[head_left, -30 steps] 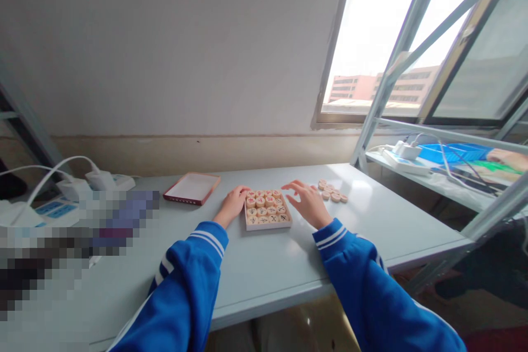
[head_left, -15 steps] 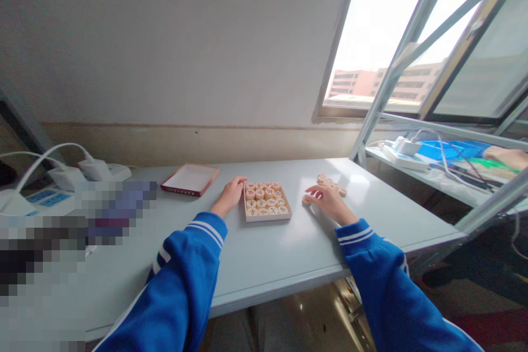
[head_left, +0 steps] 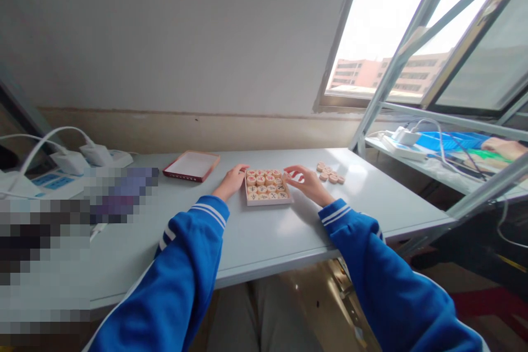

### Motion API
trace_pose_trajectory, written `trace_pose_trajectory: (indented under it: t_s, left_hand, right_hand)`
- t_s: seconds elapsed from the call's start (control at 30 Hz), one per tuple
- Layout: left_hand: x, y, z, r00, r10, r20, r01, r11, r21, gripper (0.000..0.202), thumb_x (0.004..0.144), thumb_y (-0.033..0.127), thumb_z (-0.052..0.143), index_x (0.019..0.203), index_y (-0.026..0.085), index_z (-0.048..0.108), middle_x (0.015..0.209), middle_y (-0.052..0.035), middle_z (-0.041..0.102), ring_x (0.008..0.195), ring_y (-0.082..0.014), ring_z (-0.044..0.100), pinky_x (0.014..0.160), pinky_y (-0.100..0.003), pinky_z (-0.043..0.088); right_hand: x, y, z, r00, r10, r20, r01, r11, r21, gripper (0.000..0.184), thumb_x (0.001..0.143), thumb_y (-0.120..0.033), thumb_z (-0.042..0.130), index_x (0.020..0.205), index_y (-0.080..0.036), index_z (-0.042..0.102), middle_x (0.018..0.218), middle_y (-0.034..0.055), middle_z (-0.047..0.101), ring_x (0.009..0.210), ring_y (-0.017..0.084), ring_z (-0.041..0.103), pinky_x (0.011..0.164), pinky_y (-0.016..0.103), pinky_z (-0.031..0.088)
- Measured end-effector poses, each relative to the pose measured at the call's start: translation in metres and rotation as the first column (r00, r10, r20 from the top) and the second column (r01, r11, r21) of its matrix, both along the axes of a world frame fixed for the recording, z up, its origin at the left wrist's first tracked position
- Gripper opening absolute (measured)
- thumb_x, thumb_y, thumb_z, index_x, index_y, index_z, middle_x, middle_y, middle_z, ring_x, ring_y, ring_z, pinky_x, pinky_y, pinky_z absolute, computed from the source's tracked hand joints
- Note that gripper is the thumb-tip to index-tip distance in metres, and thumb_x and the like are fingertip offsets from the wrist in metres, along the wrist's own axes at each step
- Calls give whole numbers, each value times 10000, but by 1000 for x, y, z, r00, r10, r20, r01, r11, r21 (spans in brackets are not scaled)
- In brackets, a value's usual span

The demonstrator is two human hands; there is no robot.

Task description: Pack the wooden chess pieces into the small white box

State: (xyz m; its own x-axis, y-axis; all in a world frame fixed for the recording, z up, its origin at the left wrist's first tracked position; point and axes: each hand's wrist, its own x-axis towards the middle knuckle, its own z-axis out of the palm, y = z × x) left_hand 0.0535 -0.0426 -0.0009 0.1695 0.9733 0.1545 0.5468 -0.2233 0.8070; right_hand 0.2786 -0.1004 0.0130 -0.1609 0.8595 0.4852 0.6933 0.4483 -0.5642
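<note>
A shallow open box point(head_left: 268, 202) stands on the table, filled with rows of round wooden Chinese chess pieces point(head_left: 262, 188), red characters in the back rows and black in the front ones. My left hand point(head_left: 233, 180) grips the box at its left back corner, its fingers closed against the side. At the right edge of the box is my right hand point(head_left: 308, 183), fingers bent in a pinch round a Chinese chess piece, mostly hidden by the fingertips. Beyond that hand, several loose pieces point(head_left: 330, 173) lie in a cluster on the table.
The box's red-edged lid point(head_left: 192, 166) lies upturned at the back left. White power strips with plugs point(head_left: 68, 163) are on the far left, beside a pixelated area. To the right, a metal frame point(head_left: 388, 77) and a shelf with a blue basket point(head_left: 449, 141) border the table point(head_left: 264, 247).
My right hand has moved left from the tabletop to the box, taking the single piece that lay under its fingers. My left hand stays at the box. The view has tilted slightly down.
</note>
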Motion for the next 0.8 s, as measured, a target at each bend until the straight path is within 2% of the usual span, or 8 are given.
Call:
trace_pose_trajectory:
  t_s: [0.13, 0.43, 0.63, 0.8]
  left_hand:
    - [-2, 0, -1, 1000, 14, 18, -14, 999, 29, 313, 797, 117, 350, 1029, 115, 560, 1085, -97, 594, 1010, -166, 533, 884, -272, 404]
    - [-1, -2, 3, 1000, -11, -26, 11, 1000, 11, 270, 792, 147, 410, 1012, 108, 562, 1096, -103, 592, 1012, -164, 539, 879, -253, 409]
    - [-2, -6, 7, 999, 4, -49, -2, 999, 38, 259, 777, 135, 414, 973, 122, 582, 1064, -95, 609, 1002, -171, 545, 882, -267, 409]
    - [-3, -4, 6, 999, -7, -51, 9, 999, 31, 237, 776, 159, 415, 942, 145, 583, 1052, -78, 612, 993, -172, 547, 861, -261, 418]
  right_hand:
    - [-12, 2, -2, 997, 28, 67, -27, 1000, -3, 200, 742, -317, 573, 887, -185, 607, 840, 40, 626, 699, 132, 557, 636, 274, 469]
    - [-12, 6, -7, 996, -16, 89, 11, 998, 62, 146, 739, -288, 584, 842, -185, 568, 816, 32, 587, 706, 130, 541, 659, 272, 446]
    - [-13, 6, -9, 975, -93, 204, 75, 993, 94, 125, 759, -295, 570, 847, -206, 570, 829, 14, 616, 749, 142, 537, 688, 289, 358]
    - [-13, 0, -4, 948, -160, 274, 135, 985, 106, 127, 780, -313, 546, 876, -244, 593, 869, -10, 644, 757, 144, 537, 715, 305, 283]
